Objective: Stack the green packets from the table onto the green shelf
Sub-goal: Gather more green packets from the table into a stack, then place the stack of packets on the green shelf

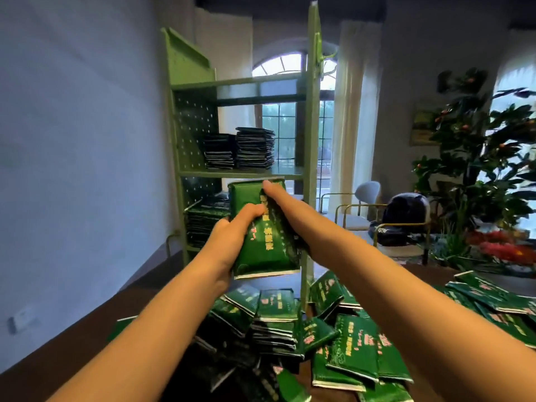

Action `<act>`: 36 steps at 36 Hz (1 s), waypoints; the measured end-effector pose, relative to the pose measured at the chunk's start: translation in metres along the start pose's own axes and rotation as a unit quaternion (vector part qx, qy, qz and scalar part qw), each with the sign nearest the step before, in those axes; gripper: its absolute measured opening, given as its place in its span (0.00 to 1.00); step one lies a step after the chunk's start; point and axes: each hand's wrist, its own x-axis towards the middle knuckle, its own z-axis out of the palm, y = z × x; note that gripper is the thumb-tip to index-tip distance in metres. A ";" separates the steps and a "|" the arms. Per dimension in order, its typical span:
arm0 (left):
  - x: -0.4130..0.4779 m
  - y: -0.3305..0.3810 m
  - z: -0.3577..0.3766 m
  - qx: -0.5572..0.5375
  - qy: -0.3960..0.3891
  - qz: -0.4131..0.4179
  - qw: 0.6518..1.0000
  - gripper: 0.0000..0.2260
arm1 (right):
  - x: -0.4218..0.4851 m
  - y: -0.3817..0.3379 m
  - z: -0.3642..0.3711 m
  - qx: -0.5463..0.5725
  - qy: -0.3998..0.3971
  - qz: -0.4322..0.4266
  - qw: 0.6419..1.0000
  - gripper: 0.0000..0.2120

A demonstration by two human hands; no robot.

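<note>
Both hands hold up a bundle of green packets (262, 250) in front of the green shelf (311, 117). My left hand (232, 236) grips the bundle's left side from below. My right hand (275, 198) lies along its upper right edge, fingers pointing at the shelf. Two stacks of packets (240, 147) rest on the middle shelf board. Another stack (204, 224) sits on the board below, partly hidden behind the held bundle. Several loose green packets (333, 338) lie in a heap on the brown table (72, 338) beneath my arms.
The shelf stands at the table's far edge against a pale wall (72, 140). More packets (493, 300) spread to the right. Behind are chairs (368, 204), a dark bag (403, 216), a leafy plant (478, 146) and a window (278, 117).
</note>
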 end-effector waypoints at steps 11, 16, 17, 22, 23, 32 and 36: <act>0.050 0.058 -0.022 -0.017 0.037 0.013 0.999 0.13 | 0.054 -0.012 0.013 -0.010 0.020 -0.007 1.000 0.40; 0.072 0.094 -0.025 0.021 -0.025 -0.065 0.997 0.14 | 0.074 -0.036 0.015 0.054 0.021 -0.014 0.998 0.35; 0.077 0.101 -0.025 0.035 -0.028 -0.076 0.996 0.14 | 0.077 -0.041 0.014 0.055 0.022 -0.012 0.998 0.37; 0.097 0.125 -0.021 0.070 -0.047 -0.101 0.991 0.18 | 0.088 -0.068 0.002 0.032 0.008 -0.008 0.999 0.22; 0.100 0.128 -0.020 0.071 -0.050 -0.102 0.991 0.19 | 0.089 -0.073 -0.001 0.025 0.001 -0.009 1.000 0.19; 0.128 0.142 -0.001 0.008 -0.054 -0.019 0.998 0.18 | 0.106 -0.094 -0.011 0.071 0.011 0.038 0.997 0.11; 0.140 0.135 0.003 -0.042 -0.048 -0.025 0.998 0.24 | 0.112 -0.091 -0.018 0.120 0.061 0.039 0.990 0.12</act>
